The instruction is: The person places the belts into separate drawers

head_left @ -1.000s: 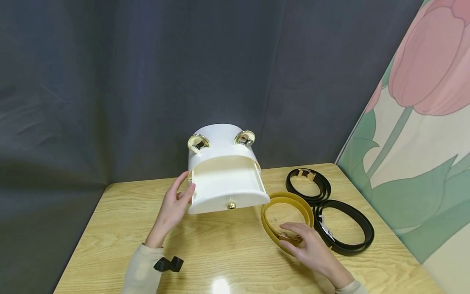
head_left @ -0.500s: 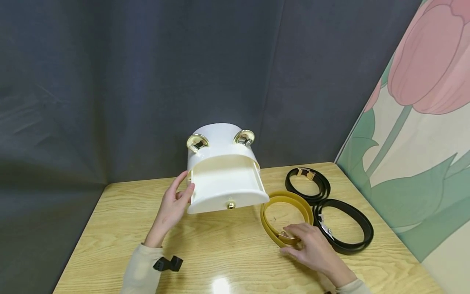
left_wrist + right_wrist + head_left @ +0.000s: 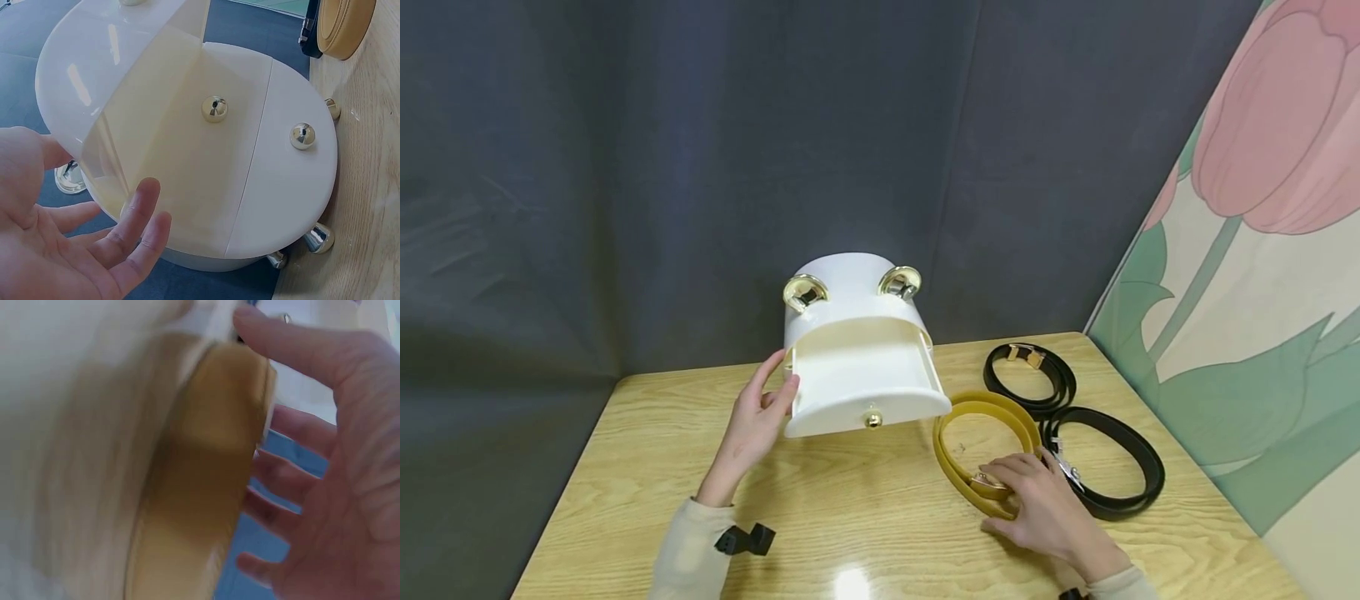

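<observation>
A white oval storage box (image 3: pixel 850 287) with gold trim stands at the back of the table, its upper drawer (image 3: pixel 857 379) pulled out. My left hand (image 3: pixel 760 417) is at the box's left side, the thumb by the drawer's side. In the left wrist view its fingers (image 3: pixel 140 203) are spread and loosely bent before the box. A coiled yellow belt (image 3: pixel 951 458) lies right of the box, with a metal buckle. My right hand (image 3: pixel 1045 508) is over its near right part, fingertips by the buckle and thumb outside the coil. The right wrist view shows the belt (image 3: pixel 200 444) beside loosely bent fingers.
Two coiled black belts, one behind (image 3: pixel 1063 383) with a gold buckle and one to the right (image 3: pixel 1138 450) with a silver buckle, lie beside the yellow one. A dark curtain (image 3: pixel 850 150) hangs behind the table; a flower-painted panel (image 3: pixel 1262 292) borders the right.
My right hand has come down closer to the yellow belt; its thumb has shifted towards the near edge and one finger has spread to the right. The left hand and the box stay put.
</observation>
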Demonstrator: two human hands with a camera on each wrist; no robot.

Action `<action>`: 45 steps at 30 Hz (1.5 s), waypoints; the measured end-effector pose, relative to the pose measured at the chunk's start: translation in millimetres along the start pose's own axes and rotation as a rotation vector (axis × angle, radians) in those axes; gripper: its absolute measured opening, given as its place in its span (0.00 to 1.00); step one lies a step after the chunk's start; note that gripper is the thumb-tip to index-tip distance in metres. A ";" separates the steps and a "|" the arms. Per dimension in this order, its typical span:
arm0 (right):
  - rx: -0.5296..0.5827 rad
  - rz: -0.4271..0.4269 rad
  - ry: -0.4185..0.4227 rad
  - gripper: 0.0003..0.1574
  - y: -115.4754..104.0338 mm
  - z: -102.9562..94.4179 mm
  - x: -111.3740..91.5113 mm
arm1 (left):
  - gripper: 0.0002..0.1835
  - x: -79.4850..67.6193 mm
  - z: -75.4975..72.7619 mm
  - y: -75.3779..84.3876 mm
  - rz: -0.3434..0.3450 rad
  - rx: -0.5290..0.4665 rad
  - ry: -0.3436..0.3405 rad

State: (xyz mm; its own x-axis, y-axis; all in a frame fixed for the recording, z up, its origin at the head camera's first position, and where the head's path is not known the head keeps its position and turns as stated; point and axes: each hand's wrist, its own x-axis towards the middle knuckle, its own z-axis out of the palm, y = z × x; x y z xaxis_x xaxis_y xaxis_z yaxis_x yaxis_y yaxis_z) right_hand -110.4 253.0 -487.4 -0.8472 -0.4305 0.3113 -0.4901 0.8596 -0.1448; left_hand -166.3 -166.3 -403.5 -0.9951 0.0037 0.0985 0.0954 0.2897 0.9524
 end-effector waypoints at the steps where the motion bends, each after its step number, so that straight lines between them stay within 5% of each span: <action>1: 0.001 0.006 -0.019 0.42 1.9 -1.8 -1.2 | 0.33 -0.3 0.1 -0.1 -0.002 0.000 -0.001; 5: 0.006 -0.014 -0.020 0.37 7.6 -3.3 -4.9 | 0.33 -2.0 -0.3 -0.5 -0.002 -0.006 0.001; 12: -0.004 -0.061 0.104 0.19 8.2 9.5 -0.9 | 0.32 -0.3 1.0 -1.7 0.006 0.006 0.014; 18: -0.024 -0.058 0.082 0.14 5.0 9.6 5.3 | 0.32 -1.7 0.9 -1.8 0.005 0.007 0.012; 28: 0.006 0.007 0.065 0.26 -9.6 12.9 18.0 | 0.33 -2.2 0.2 0.6 0.005 0.018 0.001; 34: -0.049 0.093 -0.012 0.30 -21.6 15.3 34.6 | 0.33 -1.5 -0.3 0.3 0.008 0.019 -0.005; 41: -0.077 0.114 0.058 0.33 -28.4 22.6 45.9 | 0.33 -0.8 -0.7 0.9 0.000 0.013 -0.011; 45: -0.025 0.119 0.025 0.33 -23.8 23.8 42.2 | 0.33 -1.1 -1.1 1.3 0.002 0.002 -0.013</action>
State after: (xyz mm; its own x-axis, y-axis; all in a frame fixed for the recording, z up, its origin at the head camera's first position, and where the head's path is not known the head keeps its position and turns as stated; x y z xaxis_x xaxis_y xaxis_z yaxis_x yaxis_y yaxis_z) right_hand -139.3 207.8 -493.1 -0.8933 -0.3185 0.3171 -0.3811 0.9107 -0.1590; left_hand -165.1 -167.0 -402.1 -0.9952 0.0164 0.0967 0.0973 0.2913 0.9517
